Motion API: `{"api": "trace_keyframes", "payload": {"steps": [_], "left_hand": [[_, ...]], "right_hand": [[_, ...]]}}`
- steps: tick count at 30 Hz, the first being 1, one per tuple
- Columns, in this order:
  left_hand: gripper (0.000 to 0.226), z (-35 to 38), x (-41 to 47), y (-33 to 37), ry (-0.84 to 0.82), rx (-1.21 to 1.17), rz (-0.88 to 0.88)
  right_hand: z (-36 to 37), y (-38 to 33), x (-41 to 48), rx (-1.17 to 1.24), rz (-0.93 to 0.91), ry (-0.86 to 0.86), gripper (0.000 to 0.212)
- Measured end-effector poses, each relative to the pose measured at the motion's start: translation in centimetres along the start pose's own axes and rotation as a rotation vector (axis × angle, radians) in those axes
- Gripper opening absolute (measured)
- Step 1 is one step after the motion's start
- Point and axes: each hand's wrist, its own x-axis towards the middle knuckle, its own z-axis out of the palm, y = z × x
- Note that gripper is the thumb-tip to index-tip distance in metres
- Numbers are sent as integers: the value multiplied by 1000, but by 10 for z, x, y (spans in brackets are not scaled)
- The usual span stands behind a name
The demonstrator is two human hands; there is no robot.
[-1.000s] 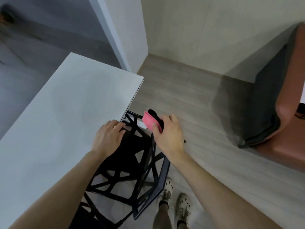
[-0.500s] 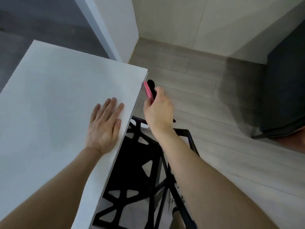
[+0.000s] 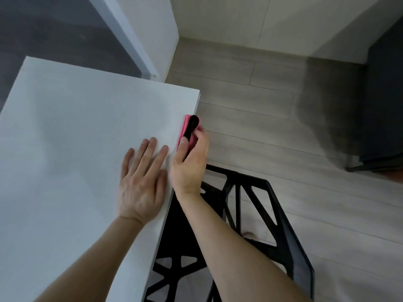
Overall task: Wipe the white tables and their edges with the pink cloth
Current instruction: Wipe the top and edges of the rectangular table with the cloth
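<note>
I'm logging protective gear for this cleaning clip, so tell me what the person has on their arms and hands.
Nothing is worn. The left hand and right hand are ungloved, with no rings that I can make out. The left forearm and right forearm are bare to the frame's edge: no sleeves, watch or bands.

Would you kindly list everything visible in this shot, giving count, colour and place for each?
white table: one, white, left half of view.
pink cloth: one, pink, against the table's right edge.
black object: one, black, held against the cloth; unidentifiable.
chair: one, black open frame, beside the table's right edge, below centre.
floor: one, grey planks, right side.
wall: one, pale, top.
dark furniture: one, dark grey, far right.
white bar: one, white, slanting at upper left.
left hand: one, flat on the table near its right edge.
right hand: one, gripping the cloth and black object.
</note>
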Motion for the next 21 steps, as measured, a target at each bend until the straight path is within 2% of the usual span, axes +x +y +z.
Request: {"api": "trace_keyframes", "payload": {"steps": [4,7,11,14,21], "left_hand": [[55,-1,-1,-2,-18,6,1],[55,-2,-1,-1,-18,-8,-3],[53,-2,-1,0,-1,-16,-8],[54,-3,0,1,-5,-20,-9],[54,-3,0,1,-19,-26,-11]], "right_hand": [[7,-3,-18,-13,-41,-87,65],[7,4,-15,-23,-21,-131,61],[9,1,3,79,43,-74,50],[17,-3,16,46,33,-24,57],[-6,1,-17,-94,-122,-213,55]]}}
